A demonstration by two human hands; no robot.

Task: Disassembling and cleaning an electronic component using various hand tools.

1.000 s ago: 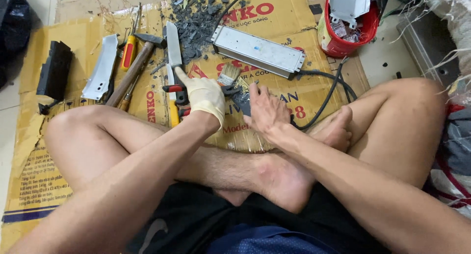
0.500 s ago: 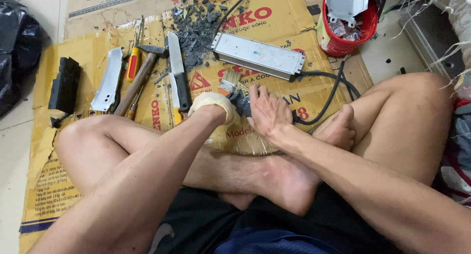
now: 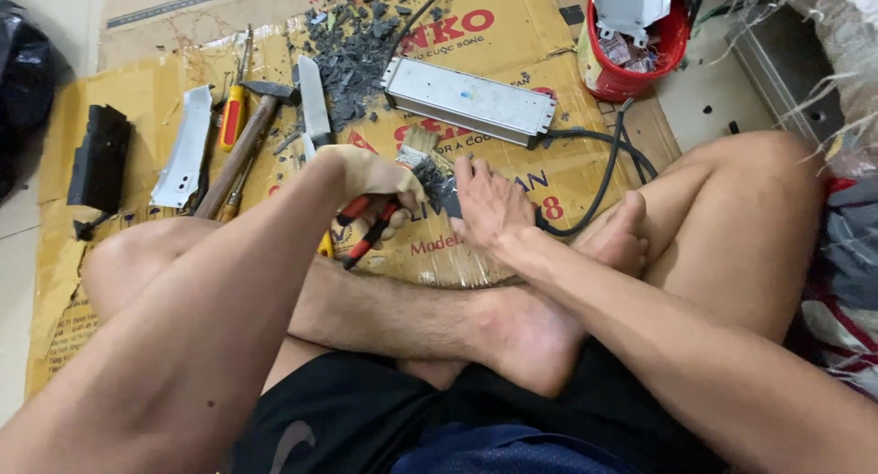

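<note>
two hands at work; the left hand [image 3: 370, 177], in one pale cloth glove, is wrapped around one pair of pliers [image 3: 370, 229] with red and black grips; the bare right hand [image 3: 489, 204] lies flat, fingers spread, pressing one small dark part [image 3: 444, 192] just beside the pliers' nose; one black cable [image 3: 611, 163] curves away from under the right hand; beyond both hands sits one long grey metal box [image 3: 468, 99]; past the left hand lie one wooden-handled hammer [image 3: 245, 137], one flat metal blade [image 3: 313, 103], a heap of grey chips [image 3: 352, 48]; all on worn yellow cardboard [image 3: 137, 90]; one red bucket [image 3: 636, 44] far beyond the right hand.
</note>
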